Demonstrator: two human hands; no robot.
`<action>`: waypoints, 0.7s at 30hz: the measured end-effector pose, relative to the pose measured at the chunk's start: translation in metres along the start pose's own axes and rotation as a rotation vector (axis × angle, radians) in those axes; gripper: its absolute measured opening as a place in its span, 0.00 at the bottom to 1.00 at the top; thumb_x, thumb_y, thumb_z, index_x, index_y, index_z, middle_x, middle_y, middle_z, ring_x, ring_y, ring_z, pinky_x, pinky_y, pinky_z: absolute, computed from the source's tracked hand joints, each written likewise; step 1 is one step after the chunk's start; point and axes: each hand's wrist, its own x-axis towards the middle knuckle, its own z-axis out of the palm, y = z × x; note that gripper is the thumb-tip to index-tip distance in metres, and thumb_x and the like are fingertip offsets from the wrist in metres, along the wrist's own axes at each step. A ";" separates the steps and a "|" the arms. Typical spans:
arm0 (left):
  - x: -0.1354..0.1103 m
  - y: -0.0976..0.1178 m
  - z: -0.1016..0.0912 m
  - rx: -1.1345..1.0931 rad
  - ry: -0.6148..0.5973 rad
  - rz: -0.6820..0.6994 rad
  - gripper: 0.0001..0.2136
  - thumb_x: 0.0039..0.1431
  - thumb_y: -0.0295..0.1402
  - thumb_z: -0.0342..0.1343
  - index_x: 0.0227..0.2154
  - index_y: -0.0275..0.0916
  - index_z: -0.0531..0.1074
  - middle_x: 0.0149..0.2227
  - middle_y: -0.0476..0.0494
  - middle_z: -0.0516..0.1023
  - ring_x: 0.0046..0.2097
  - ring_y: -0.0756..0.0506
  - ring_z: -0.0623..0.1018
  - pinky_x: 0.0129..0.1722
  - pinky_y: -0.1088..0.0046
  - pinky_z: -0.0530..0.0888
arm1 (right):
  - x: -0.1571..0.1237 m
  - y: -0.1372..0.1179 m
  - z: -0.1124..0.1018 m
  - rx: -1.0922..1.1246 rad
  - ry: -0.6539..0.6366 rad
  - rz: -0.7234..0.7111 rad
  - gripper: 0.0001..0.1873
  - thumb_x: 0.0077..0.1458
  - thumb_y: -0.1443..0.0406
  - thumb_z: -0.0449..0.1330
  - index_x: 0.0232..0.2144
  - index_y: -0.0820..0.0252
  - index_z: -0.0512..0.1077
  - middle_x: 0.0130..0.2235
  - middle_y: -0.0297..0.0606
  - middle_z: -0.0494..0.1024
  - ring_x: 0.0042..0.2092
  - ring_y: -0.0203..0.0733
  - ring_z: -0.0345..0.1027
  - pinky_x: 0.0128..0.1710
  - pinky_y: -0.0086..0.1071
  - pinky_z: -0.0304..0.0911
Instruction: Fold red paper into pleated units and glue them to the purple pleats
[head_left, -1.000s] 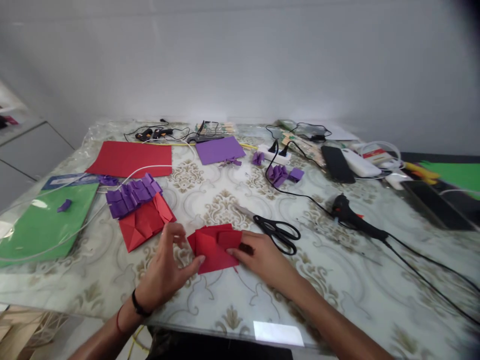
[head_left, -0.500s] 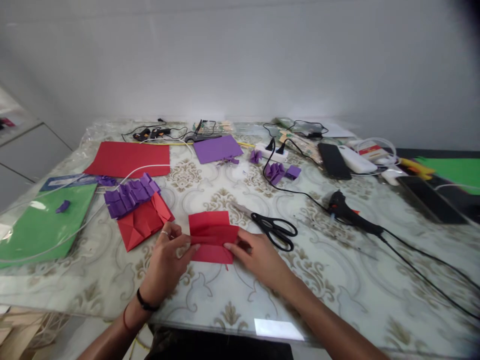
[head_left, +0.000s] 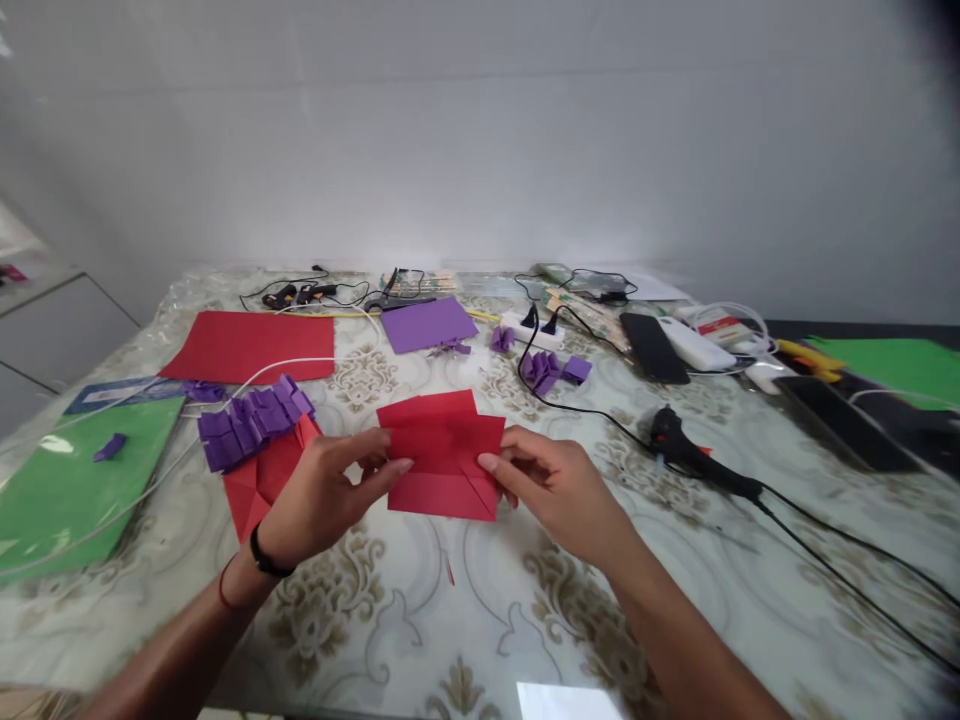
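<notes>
Between my two hands is a folded sheet of red paper (head_left: 446, 455), lifted above the table, with creases across it and a diagonal fold at its lower right. My left hand (head_left: 330, 490) pinches its left edge between thumb and fingers. On the opposite edge, the thumb of my right hand (head_left: 559, 490) presses in front with the fingers behind. Beside my left hand lies a folded red paper piece (head_left: 262, 475), partly hidden by that hand, with pleated purple paper (head_left: 255, 422) along its top. A thin red paper scrap (head_left: 449, 570) rests below the held sheet.
A black glue gun (head_left: 697, 450) with its cord lies at right. Phones (head_left: 654, 348), a white power strip (head_left: 534, 331) and small purple folded pieces (head_left: 541, 371) sit farther back. Red (head_left: 255, 345), purple (head_left: 429, 325) and green sheets (head_left: 82, 470) lie at left and back.
Both hands have raised the red paper off the table and tilted it up toward me. My right hand has moved to the right, and the scissors beside it are now hidden from view.
</notes>
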 end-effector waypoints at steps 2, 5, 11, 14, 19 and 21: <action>0.000 -0.011 0.005 -0.051 -0.038 -0.055 0.09 0.68 0.34 0.60 0.30 0.39 0.73 0.25 0.54 0.73 0.27 0.53 0.69 0.28 0.79 0.68 | 0.000 0.007 0.004 0.059 -0.009 0.026 0.14 0.64 0.54 0.62 0.30 0.54 0.70 0.23 0.28 0.71 0.25 0.37 0.64 0.28 0.30 0.61; -0.004 -0.026 0.013 -0.145 -0.053 -0.115 0.11 0.66 0.35 0.60 0.27 0.40 0.70 0.24 0.56 0.69 0.27 0.53 0.67 0.28 0.80 0.68 | 0.000 0.014 0.009 0.102 -0.042 0.026 0.17 0.66 0.55 0.61 0.27 0.55 0.66 0.21 0.27 0.68 0.24 0.35 0.62 0.27 0.29 0.60; -0.011 -0.035 0.021 -0.248 -0.187 -0.178 0.07 0.69 0.37 0.61 0.42 0.40 0.80 0.30 0.53 0.79 0.30 0.50 0.77 0.30 0.78 0.75 | -0.002 0.023 0.013 -0.010 -0.024 0.008 0.21 0.64 0.58 0.64 0.20 0.58 0.70 0.21 0.29 0.71 0.24 0.33 0.61 0.23 0.27 0.58; -0.011 -0.034 0.021 -0.278 -0.212 -0.062 0.10 0.70 0.32 0.61 0.50 0.43 0.83 0.39 0.46 0.88 0.41 0.46 0.86 0.40 0.75 0.82 | -0.006 0.027 0.013 0.024 -0.028 -0.039 0.09 0.63 0.63 0.66 0.31 0.57 0.83 0.31 0.34 0.84 0.28 0.36 0.73 0.26 0.26 0.66; -0.013 -0.031 0.014 -0.398 -0.165 0.176 0.15 0.72 0.25 0.57 0.52 0.47 0.84 0.51 0.41 0.87 0.48 0.45 0.87 0.45 0.75 0.83 | -0.009 0.022 0.011 0.116 -0.002 -0.307 0.25 0.61 0.77 0.60 0.47 0.41 0.86 0.40 0.30 0.88 0.36 0.34 0.82 0.34 0.24 0.74; -0.014 -0.029 0.011 -0.402 -0.161 0.197 0.15 0.73 0.25 0.56 0.53 0.48 0.84 0.52 0.41 0.86 0.48 0.45 0.87 0.44 0.76 0.83 | -0.009 0.020 0.010 0.121 0.009 -0.364 0.28 0.62 0.78 0.59 0.48 0.38 0.85 0.42 0.28 0.88 0.38 0.33 0.83 0.35 0.23 0.75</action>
